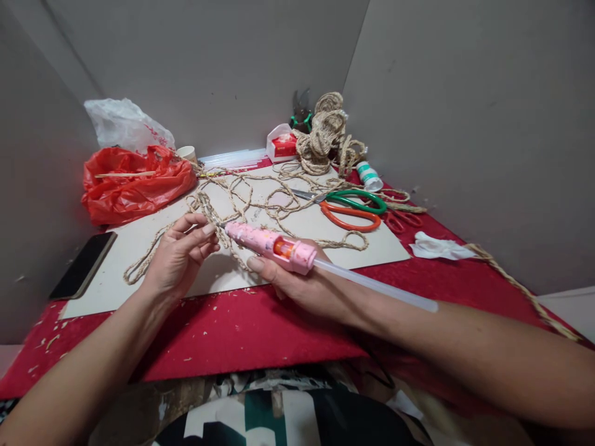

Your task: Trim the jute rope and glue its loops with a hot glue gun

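My right hand (290, 279) is wrapped round a pink glue gun (260, 240), with a long clear glue stick (376, 285) sticking out of its back end. The gun's nozzle points left and reaches the fingertips of my left hand (183, 248). Those fingers are pinched on braided straw cord (203, 204) at the nozzle tip. More of the braided cord (279, 210) lies in loose loops on a white board (111, 272), beyond and beneath both hands. Whether glue is coming out at the nozzle is too small to tell.
Scissors with green and orange handles (351, 218) lie right of centre. A red bag (134, 192) and a phone (83, 265) are on the left. Behind are a cord bundle (325, 133), a small red box (284, 147) and pliers (301, 118). A crumpled tissue (439, 246) sits at right.
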### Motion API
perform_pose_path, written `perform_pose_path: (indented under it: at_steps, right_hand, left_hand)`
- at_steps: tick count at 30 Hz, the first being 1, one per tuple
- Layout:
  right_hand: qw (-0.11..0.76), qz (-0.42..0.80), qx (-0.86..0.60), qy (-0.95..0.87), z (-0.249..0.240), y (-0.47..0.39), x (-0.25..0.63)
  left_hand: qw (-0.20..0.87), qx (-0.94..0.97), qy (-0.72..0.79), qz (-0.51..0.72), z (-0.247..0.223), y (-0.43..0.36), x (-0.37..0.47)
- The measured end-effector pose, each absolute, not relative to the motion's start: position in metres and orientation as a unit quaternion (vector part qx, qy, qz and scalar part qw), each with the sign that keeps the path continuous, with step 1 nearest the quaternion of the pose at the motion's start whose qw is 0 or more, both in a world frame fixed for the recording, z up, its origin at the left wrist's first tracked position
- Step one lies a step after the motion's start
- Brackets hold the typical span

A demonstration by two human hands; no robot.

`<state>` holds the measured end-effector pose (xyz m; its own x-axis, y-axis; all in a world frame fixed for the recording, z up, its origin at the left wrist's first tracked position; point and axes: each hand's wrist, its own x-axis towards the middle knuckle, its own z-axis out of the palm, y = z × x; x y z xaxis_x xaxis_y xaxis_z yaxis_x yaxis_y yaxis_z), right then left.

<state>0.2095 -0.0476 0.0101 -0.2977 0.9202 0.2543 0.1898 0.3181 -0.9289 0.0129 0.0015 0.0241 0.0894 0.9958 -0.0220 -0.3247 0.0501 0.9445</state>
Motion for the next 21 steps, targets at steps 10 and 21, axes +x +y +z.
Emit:
perform_pose_path:
  at_steps: [10, 21]
  right_hand:
    - [0.431, 0.416, -0.374, -0.708, 0.0106, -0.0465, 0.2089]
    - [0.407, 0.390, -0.405, -0.720, 0.0109, -0.0490, 0.2088]
  left_hand:
    - [0.597, 0.426, 0.395, 0.554, 0.0260, 0.0036, 0.0102]
    - [0.586, 0.424, 0.388, 0.571, 0.0269, 0.0056, 0.0074]
